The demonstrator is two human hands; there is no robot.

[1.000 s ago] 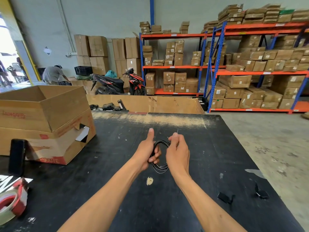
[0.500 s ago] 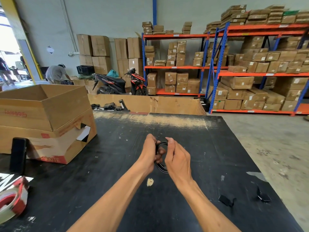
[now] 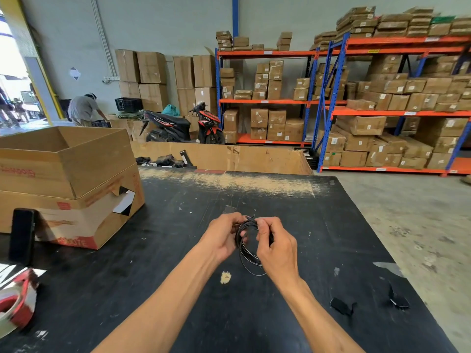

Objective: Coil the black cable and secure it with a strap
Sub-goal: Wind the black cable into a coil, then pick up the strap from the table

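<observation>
Above black table (image 3: 153,276): coiled cable (image 3: 246,250) clamped between left grip (image 3: 223,236), right grip (image 3: 276,247).

Left hand (image 3: 222,235) and right hand (image 3: 277,247) close together, forearms outstretched (fingers (image 3: 262,229) curled).

The left hand (image 3: 221,236) has curled its raised thumb down onto the thin black coiled cable (image 3: 248,253), meeting the right hand (image 3: 276,247).

Grey wall (image 3: 165,26), concrete floor (image 3: 407,212), orange-blue shelving (image 3: 331,72), stacked cartons (image 3: 153,70)
</observation>
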